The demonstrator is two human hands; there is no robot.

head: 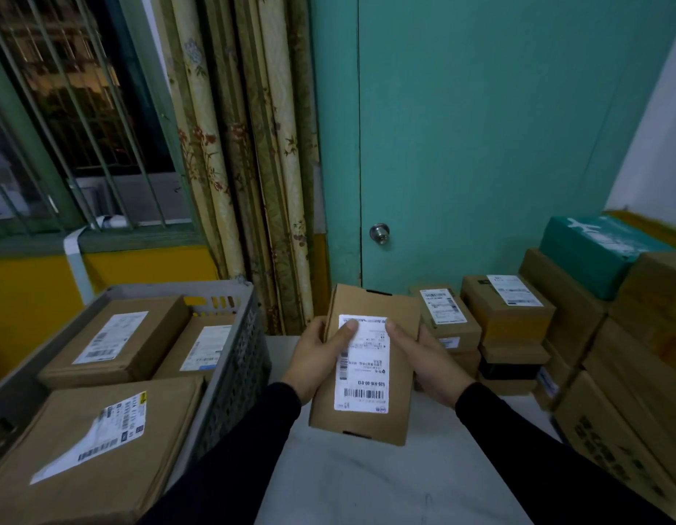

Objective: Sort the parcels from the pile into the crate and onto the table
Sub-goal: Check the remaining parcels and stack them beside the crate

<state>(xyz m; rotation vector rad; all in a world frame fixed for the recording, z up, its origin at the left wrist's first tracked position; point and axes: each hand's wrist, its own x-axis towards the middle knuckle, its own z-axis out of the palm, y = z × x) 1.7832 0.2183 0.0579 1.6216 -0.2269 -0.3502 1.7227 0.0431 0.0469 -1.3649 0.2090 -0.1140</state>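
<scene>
Held parcel: a small brown cardboard parcel [370, 363] is being held up above the white table [366, 483], roughly centre of the view, touching neither crate nor pile.
Long axis: it is running away from the person, the far end tipped upward and leaning slightly left; the broad labelled face is turning up toward the camera.
Label: a white shipping label [362, 363] is lying lengthwise on that face, with its print reading upside down or sideways from here and the big barcode at the near end.
Left hand: the left hand [316, 359] is gripping the parcel's left edge, thumb lying across the label's top corner.
Right hand: the right hand [423, 356] is gripping the right edge, thumb pressing on the label's upper right.
Crate: a grey slotted crate [234, 358] is standing at the left, holding three labelled brown parcels [113, 344].
Pile: stacked brown parcels [507, 316] are sitting at the right on and beside the table, with a teal box [594, 252] on top further back.
Room: a teal door [480, 126] with a round knob [379, 233] is facing the person; floral curtains [245, 145] and a barred window [75, 108] are at the left, above a yellow wall band [33, 282].
</scene>
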